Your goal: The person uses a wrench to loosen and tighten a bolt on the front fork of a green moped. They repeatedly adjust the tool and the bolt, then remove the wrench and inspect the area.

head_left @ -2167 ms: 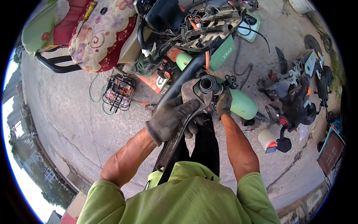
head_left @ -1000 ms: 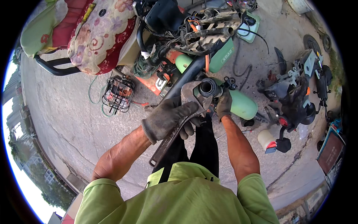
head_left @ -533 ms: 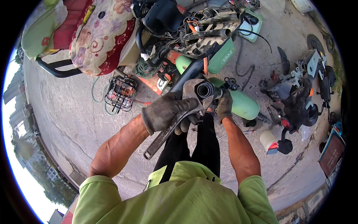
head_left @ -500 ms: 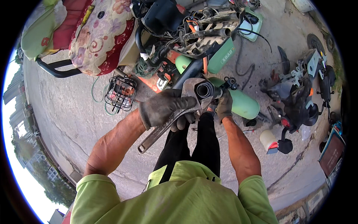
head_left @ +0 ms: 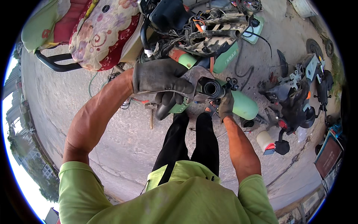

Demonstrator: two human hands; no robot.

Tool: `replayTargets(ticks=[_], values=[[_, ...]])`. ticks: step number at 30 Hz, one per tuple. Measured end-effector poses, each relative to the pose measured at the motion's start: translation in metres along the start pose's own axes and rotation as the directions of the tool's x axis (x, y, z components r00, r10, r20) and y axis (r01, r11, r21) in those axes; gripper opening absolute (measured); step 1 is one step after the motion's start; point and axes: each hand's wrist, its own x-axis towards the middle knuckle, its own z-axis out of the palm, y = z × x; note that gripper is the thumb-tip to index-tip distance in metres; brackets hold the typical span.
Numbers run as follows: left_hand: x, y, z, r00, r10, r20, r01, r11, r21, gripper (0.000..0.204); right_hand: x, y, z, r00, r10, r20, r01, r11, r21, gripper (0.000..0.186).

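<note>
My left hand point(head_left: 160, 77), in a dark grey work glove, is closed round the handle of a large adjustable wrench point(head_left: 198, 74). The wrench handle lies nearly level and is mostly covered by the glove. Its jaws sit around the collar of a dark round metal tube point(head_left: 212, 89), whose hollow end faces up. Just right of the tube, my right hand point(head_left: 226, 105), gloved too, is closed on the part beside the collar. What exactly its fingers grip is partly hidden. Below and beyond it lies a pale green rounded cover point(head_left: 244, 104).
A stripped scooter frame with wires point(head_left: 212, 33) lies ahead, beside a flowered seat cover point(head_left: 100, 37). A hammer point(head_left: 151, 112) rests on the concrete left of my legs. At right are a dark scooter part pile point(head_left: 294, 100) and a cream container point(head_left: 264, 140).
My left hand has swung the wrench handle up from the lower left to nearly level, clockwise about the tube. The tube has shifted slightly right; my right hand keeps its grip.
</note>
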Motion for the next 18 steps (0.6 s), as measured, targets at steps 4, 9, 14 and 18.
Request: replayTargets(ticks=[4,9,14,18], values=[[-0.019,-0.032,0.059,0.989,-0.076,-0.126,0.013,0.900,-0.437,0.034,-0.003,-0.002,0.004,1.000,0.009,-0.007,-0.009,1.000,-0.018,0.051],[-0.002,-0.041,0.113,0.970,-0.035,-0.242,-0.150,0.697,-0.701,0.033,-0.015,-0.034,0.020,0.995,0.083,-0.064,-0.071,0.983,0.170,0.048],[0.006,-0.040,0.115,0.975,-0.047,-0.219,-0.136,0.654,-0.745,0.035,-0.008,-0.010,0.011,0.959,-0.278,-0.056,0.248,0.918,-0.309,0.049],[0.008,-0.029,0.072,0.984,-0.068,-0.166,-0.020,0.877,-0.481,0.036,-0.007,-0.006,0.007,0.999,-0.028,-0.042,0.023,0.992,-0.121,0.050]])
